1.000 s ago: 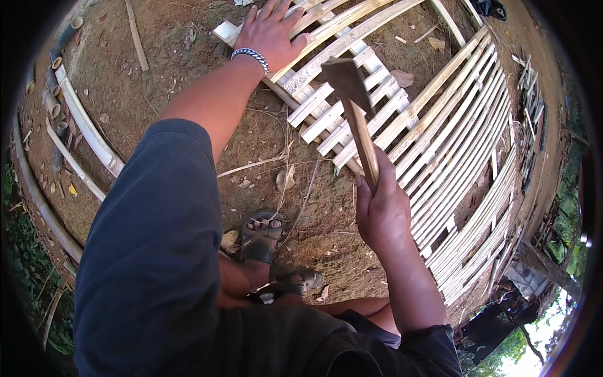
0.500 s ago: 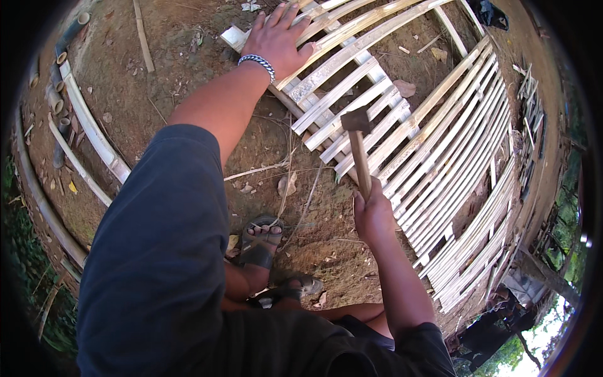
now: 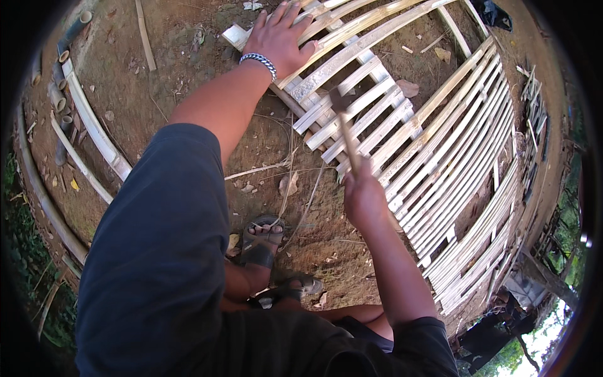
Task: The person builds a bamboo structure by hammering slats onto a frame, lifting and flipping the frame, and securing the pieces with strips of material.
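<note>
A lattice of split bamboo slats lies on the dirt, its slats crossing a few bamboo strips underneath. My left hand, with a braided bracelet at the wrist, rests spread on the slats at the far left corner, thumb out to the right. In my right hand is the wooden handle of a hammer. Its dark head hangs over the short slat ends near the left edge of the lattice, slightly blurred; whether it touches a slat I cannot tell.
Several bamboo tubes and a split bamboo length lie on the left. My sandalled feet stand just below the lattice's left end. A heap of thin bamboo strips lies far right, with a dark plastic piece at the top.
The hammer and my right hand have moved a little left, and the hammer head has gone farther away from me. My left hand stays in place on the slats.
</note>
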`<move>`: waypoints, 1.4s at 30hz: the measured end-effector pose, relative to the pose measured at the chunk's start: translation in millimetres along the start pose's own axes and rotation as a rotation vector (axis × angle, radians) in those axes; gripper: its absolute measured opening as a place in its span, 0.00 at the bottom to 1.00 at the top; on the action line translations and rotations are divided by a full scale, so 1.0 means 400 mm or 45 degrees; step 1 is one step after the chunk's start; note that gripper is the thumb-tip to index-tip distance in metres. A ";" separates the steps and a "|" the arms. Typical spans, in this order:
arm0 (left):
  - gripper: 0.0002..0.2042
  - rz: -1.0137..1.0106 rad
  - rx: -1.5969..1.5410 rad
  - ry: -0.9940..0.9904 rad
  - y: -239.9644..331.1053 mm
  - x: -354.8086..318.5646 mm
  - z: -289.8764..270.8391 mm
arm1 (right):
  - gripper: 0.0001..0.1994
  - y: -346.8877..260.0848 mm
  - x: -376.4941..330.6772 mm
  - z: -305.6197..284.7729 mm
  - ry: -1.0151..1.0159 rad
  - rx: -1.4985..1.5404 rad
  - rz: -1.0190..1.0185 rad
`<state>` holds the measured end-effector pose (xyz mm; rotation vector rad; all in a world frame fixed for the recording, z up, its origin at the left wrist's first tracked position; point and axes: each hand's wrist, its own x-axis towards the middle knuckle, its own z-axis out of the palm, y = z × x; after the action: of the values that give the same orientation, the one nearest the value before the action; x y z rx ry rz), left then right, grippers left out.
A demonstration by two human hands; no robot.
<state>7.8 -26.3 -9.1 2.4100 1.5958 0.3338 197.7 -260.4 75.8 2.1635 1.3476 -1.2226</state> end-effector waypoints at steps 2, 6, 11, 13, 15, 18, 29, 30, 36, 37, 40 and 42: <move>0.32 -0.013 0.020 -0.036 0.004 0.002 -0.006 | 0.19 0.012 0.015 -0.002 0.083 -0.066 -0.094; 0.32 -0.020 0.008 -0.033 -0.009 -0.006 -0.010 | 0.19 0.019 0.000 -0.023 0.251 0.099 -0.306; 0.32 -0.024 -0.009 -0.045 0.008 0.004 -0.012 | 0.20 0.018 -0.034 0.092 0.483 0.586 -0.395; 0.32 -0.025 0.015 -0.055 0.003 0.004 -0.012 | 0.18 -0.051 -0.038 0.075 0.190 0.386 -0.051; 0.32 -0.027 0.031 -0.052 -0.005 0.002 -0.004 | 0.18 -0.038 -0.020 0.105 0.235 0.158 -0.281; 0.33 0.002 0.016 0.003 -0.014 -0.006 0.010 | 0.18 -0.012 -0.038 0.136 0.275 0.356 -0.348; 0.32 -0.002 0.030 -0.038 -0.004 0.002 -0.002 | 0.20 0.082 -0.056 0.219 0.532 0.733 -0.380; 0.32 -0.001 0.026 -0.033 -0.004 0.003 -0.002 | 0.21 0.101 -0.055 0.222 0.523 0.637 -0.354; 0.33 -0.018 0.026 -0.057 -0.006 0.002 -0.006 | 0.21 0.178 -0.061 0.170 0.470 0.169 -0.630; 0.33 -0.011 0.028 -0.047 -0.007 0.001 -0.005 | 0.20 0.169 -0.067 0.180 0.439 0.458 -0.610; 0.33 0.002 0.040 -0.028 -0.011 0.002 -0.004 | 0.17 0.070 -0.090 0.253 0.426 1.303 -0.621; 0.33 -0.003 0.040 -0.036 -0.007 0.002 -0.005 | 0.15 -0.033 -0.108 0.311 0.544 1.838 -0.727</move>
<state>5.1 -24.5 -8.1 2.4243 1.6035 0.2749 116.2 -358.0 39.4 3.1482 1.4688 -2.6625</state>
